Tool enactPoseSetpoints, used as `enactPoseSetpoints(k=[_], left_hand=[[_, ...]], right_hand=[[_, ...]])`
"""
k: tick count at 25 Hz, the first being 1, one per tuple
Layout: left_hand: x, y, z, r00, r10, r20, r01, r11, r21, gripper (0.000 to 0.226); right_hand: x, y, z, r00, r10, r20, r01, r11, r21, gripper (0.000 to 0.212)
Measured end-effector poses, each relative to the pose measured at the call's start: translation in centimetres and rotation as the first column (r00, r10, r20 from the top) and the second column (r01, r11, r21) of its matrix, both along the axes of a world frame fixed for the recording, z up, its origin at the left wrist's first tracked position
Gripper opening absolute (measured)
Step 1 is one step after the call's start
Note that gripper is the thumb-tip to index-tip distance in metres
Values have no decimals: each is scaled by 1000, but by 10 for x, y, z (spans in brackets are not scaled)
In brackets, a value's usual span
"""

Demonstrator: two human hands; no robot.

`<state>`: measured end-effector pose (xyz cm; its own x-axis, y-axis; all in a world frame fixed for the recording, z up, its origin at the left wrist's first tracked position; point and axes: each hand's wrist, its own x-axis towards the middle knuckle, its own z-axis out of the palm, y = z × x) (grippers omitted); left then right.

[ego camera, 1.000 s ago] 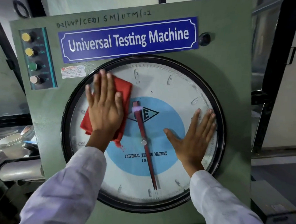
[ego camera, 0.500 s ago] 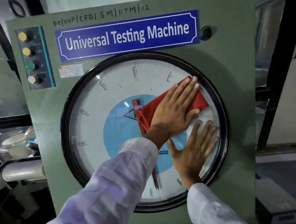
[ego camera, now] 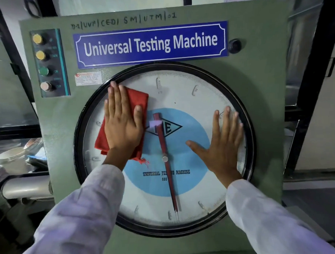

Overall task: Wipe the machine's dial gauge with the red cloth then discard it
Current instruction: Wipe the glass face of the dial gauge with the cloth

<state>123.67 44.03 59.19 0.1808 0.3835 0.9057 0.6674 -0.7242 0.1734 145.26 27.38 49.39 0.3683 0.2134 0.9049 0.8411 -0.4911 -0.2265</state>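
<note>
left hand (ego camera: 123,126) lies flat, fingers spread, pressing the red cloth (ego camera: 138,98) onto the dial gauge (ego camera: 180,84) glass to wipe; right hand (ego camera: 220,149), splayed and empty, braces.

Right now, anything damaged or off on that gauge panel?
Minor only. The red cloth under the left hand has a frayed corner, loose threads hanging near the pointer hub. The dial gauge rim shows grime at bottom right. Glass looks intact. The right hand lies flat on it.
</note>
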Motion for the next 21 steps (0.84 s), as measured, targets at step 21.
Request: enactPoseSetpoints(k=[21], left_hand=[[35,-10,38,665,-26,-746,462,800,383,67]], right_hand=[[-5,4,-1,995,-91,28,90,996,15,125]])
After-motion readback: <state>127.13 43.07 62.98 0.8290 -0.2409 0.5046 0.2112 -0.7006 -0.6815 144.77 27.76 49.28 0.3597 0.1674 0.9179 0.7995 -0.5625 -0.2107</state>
